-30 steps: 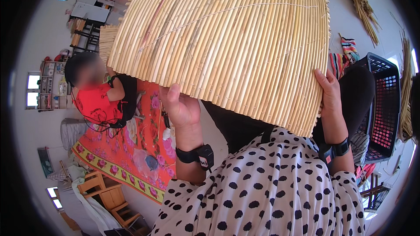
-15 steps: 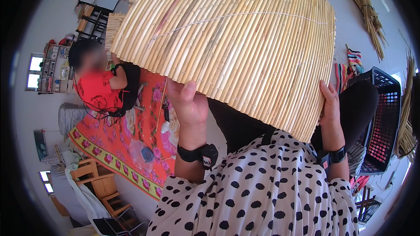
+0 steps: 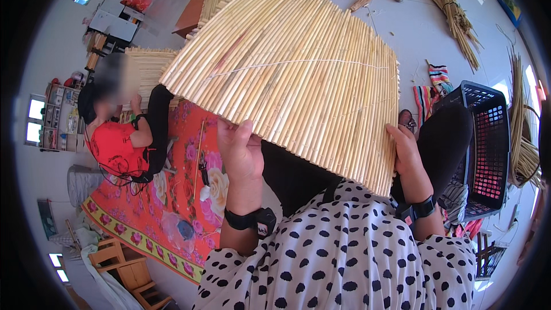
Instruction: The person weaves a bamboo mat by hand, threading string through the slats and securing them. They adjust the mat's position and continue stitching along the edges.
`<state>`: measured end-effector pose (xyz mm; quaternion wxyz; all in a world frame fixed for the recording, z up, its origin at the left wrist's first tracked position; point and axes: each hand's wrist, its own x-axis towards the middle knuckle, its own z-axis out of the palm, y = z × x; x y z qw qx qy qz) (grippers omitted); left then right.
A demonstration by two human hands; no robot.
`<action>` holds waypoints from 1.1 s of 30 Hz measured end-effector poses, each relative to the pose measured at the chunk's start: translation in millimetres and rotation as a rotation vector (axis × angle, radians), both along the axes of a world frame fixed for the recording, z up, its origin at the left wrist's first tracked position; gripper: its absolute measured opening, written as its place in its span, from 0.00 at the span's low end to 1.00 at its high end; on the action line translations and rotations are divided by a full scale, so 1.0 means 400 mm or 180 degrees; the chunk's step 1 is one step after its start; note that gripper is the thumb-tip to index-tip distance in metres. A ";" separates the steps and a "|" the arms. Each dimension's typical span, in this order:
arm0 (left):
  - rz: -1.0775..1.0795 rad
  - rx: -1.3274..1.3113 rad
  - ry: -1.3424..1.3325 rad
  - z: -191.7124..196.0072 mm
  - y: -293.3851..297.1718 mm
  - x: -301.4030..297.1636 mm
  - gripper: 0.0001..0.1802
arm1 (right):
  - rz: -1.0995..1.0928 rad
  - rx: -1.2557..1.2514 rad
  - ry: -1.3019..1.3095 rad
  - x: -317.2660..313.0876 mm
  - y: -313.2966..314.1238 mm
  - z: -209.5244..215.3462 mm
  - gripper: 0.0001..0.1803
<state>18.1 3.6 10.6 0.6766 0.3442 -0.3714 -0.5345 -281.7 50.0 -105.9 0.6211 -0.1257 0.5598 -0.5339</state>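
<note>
A stiff mat of pale reed stalks point(image 3: 298, 86), laid side by side, is held up tilted before me. A thin white cord crosses it, and some stalks carry darker streaks. At its near left edge my left hand point(image 3: 240, 152) is closed, thumb on top and the other fingers partly hidden beneath. My right hand point(image 3: 408, 152) grips the mat's right edge near the close corner, its thumb against the side. The mat's far end has uneven stalk tips.
To the left a co-worker in a red shirt point(image 3: 117, 138) sits at another reed mat point(image 3: 150, 63). A red flowered cloth point(image 3: 172, 206) covers the floor there. A black plastic crate point(image 3: 488, 155) stands at my right. Bundled reeds point(image 3: 453, 17) lie farther off, near a striped cloth point(image 3: 423, 100).
The mat has moved down and away from my view, so its far edge and the floor beyond now show. Both hands keep their hold, and the right has shifted left with it.
</note>
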 end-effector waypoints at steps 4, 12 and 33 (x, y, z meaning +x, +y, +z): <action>0.0058 0.0245 0.0003 -0.008 -0.011 -0.018 0.20 | 0.0051 0.0107 -0.0302 -0.011 0.014 0.014 0.19; 0.0050 -0.0059 -0.0217 -0.033 0.016 0.030 0.24 | -0.0230 0.0017 -0.0240 0.019 0.021 0.047 0.21; -0.0730 -0.0864 0.1049 -0.226 0.084 0.073 0.40 | -0.0993 -0.2186 0.1571 -0.056 0.103 0.198 0.18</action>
